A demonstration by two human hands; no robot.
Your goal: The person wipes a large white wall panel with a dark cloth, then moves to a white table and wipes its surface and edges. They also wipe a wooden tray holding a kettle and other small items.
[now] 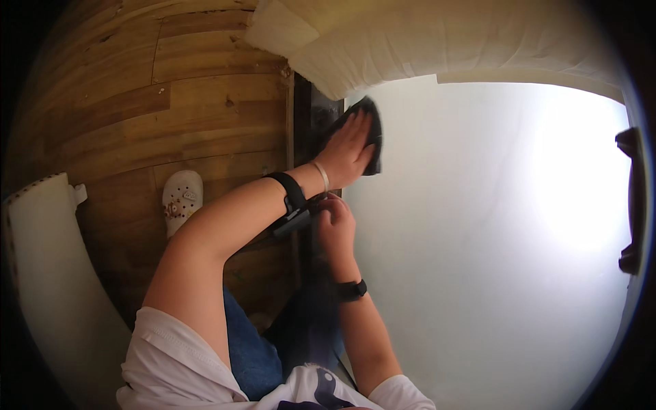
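Observation:
My left hand [349,148] lies spread over a black cloth [375,138], pressing it against the left edge of a smooth white panel [461,230]. A thin pale bracelet circles that wrist. Just below it, beside the same edge, is my right hand [338,220] with curled fingers. Whether those fingers hold anything cannot be made out, since the left wrist partly covers their tips. A dark strip [302,113] runs along the panel's left side, partly hidden by my hands and arms.
Cream fabric [435,46] hangs in folds along the top. Wooden flooring [205,113] spreads to the left, where a white clog [182,200] rests. A pale curved object [51,246] stands at far left. On the panel's far right is a dark handle-like piece [635,200].

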